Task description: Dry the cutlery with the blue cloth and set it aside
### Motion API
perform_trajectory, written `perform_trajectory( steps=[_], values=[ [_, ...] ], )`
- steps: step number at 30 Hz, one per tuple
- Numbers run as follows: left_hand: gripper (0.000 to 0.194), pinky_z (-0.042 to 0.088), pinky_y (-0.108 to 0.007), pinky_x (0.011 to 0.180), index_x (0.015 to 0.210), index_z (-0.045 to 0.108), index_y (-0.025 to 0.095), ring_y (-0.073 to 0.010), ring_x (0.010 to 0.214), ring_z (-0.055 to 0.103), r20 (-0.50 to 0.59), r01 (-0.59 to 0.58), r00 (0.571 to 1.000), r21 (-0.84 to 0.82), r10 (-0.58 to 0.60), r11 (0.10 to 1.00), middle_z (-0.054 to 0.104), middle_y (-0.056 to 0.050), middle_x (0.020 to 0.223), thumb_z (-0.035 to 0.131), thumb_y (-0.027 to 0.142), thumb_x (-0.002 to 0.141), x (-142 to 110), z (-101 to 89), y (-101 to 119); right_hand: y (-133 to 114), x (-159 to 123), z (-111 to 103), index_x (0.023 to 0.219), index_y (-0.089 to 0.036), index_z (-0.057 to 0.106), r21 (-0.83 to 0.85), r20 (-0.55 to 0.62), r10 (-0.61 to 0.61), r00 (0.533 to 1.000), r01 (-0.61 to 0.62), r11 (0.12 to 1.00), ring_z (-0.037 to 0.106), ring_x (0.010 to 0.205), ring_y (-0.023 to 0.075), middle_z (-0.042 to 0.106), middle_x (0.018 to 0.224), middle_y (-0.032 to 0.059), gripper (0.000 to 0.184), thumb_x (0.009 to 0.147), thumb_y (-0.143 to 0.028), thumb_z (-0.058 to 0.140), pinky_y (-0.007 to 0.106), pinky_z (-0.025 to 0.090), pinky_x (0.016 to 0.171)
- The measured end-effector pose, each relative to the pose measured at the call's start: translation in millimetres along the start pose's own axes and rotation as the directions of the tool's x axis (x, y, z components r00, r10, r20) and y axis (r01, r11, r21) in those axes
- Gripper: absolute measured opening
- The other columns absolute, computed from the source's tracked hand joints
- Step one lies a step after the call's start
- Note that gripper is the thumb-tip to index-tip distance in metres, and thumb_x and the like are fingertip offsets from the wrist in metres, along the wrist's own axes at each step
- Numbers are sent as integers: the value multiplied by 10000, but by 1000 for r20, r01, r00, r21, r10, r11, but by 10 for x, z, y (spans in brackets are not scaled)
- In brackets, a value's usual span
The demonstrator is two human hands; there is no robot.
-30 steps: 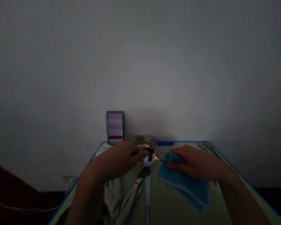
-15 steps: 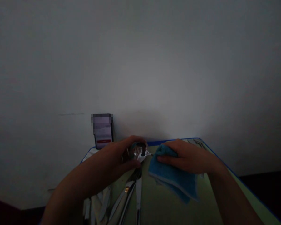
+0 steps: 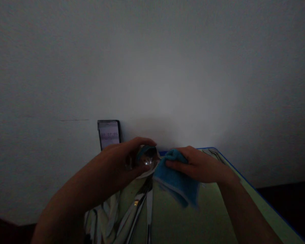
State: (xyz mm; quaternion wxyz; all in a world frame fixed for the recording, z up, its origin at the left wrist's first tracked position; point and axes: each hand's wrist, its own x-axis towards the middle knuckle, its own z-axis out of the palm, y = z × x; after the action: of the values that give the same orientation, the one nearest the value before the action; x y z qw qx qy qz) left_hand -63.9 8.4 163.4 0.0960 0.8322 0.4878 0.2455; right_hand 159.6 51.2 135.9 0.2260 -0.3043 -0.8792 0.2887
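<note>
Since half a second ago, the right hand [image 3: 193,166] and its soft blue cloth [image 3: 176,179] have come in closer to the left hand [image 3: 123,159], hiding the thin metal neck that showed between them. The rounded piece of shiny silver metal [image 3: 147,158] is in the left hand, above the far part of the green, blue-edged bench [image 3: 188,223]. The left forearm slants inward from the lower left; its fingers arch over the metal and the thumb closes along the near side. The right forearm reaches in from the lower right, and that hand pinches the cloth between thumb and fingers, its loose corners hanging. The metal's rounded end lies to the left, its long axis apparently running sideways toward the cloth, which covers the rest. Nearer the viewer are a slim silver knife [image 3: 149,205] and a heap of pale-handled cutlery [image 3: 114,220]; forks [image 3: 217,156] lie at the far right corner, and a dark-framed phone [image 3: 109,134] leans against the wall [image 3: 167,84].
</note>
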Motion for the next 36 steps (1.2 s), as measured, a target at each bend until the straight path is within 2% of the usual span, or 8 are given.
perform_trajectory(
  steps=[6,9,14,20,24,30,33,36],
  values=[
    [408,472,-204,642,1165,470,361,-118,722,622,-58,-105,992,53,108,993,666,64,895,613,380,783,-24,15,-1,33,15,-25,868,-178,579,66,26,3,1000,-5,998,466,613,71,549,706,-36,227,850,-386,491,178,379,556],
    [456,468,-186,611,1157,493,328,-116,689,625,-99,-113,988,29,115,993,674,60,836,643,441,741,-45,-13,-41,101,-7,-56,868,-173,583,121,96,52,994,-64,991,493,635,81,569,729,-27,253,824,-415,524,182,402,562],
    [366,426,-197,510,961,628,213,-121,560,607,-158,47,986,12,-45,999,675,24,691,566,514,763,14,-13,-137,151,-51,-112,849,-165,591,100,118,153,981,-165,981,532,652,101,607,763,-6,305,809,-460,527,201,427,572],
    [537,357,-209,446,564,623,177,-112,403,547,-29,180,983,32,-179,983,568,23,411,367,551,853,194,208,-41,12,-6,-79,821,-166,582,-98,82,21,996,-13,995,518,610,85,594,704,-16,234,866,-369,474,197,381,576],
    [491,361,-204,465,657,636,175,-128,487,582,68,125,990,21,-126,992,607,12,486,347,505,877,265,322,42,0,52,-10,866,-157,588,-162,91,-17,996,31,986,520,602,86,607,715,-2,230,882,-341,452,208,361,582],
    [370,351,-209,462,718,591,167,-121,505,543,24,127,991,31,-128,991,591,15,566,366,414,878,274,315,10,67,84,17,811,-159,586,-135,94,-55,994,68,988,516,592,89,599,691,-7,257,867,-381,468,207,355,559],
    [394,351,-210,444,681,573,164,-121,492,527,-26,155,988,12,-154,988,562,15,543,374,446,871,216,255,-80,102,52,-40,826,-168,590,-69,107,-16,994,23,997,527,627,95,607,719,-11,266,852,-410,483,202,378,566],
    [335,408,-208,477,878,585,181,-128,548,567,-7,154,988,-137,-156,978,611,13,624,412,467,864,134,194,-196,138,3,-98,817,-170,585,-39,95,68,993,-65,997,536,644,102,606,730,-9,281,840,-433,489,203,402,573]
  ],
)
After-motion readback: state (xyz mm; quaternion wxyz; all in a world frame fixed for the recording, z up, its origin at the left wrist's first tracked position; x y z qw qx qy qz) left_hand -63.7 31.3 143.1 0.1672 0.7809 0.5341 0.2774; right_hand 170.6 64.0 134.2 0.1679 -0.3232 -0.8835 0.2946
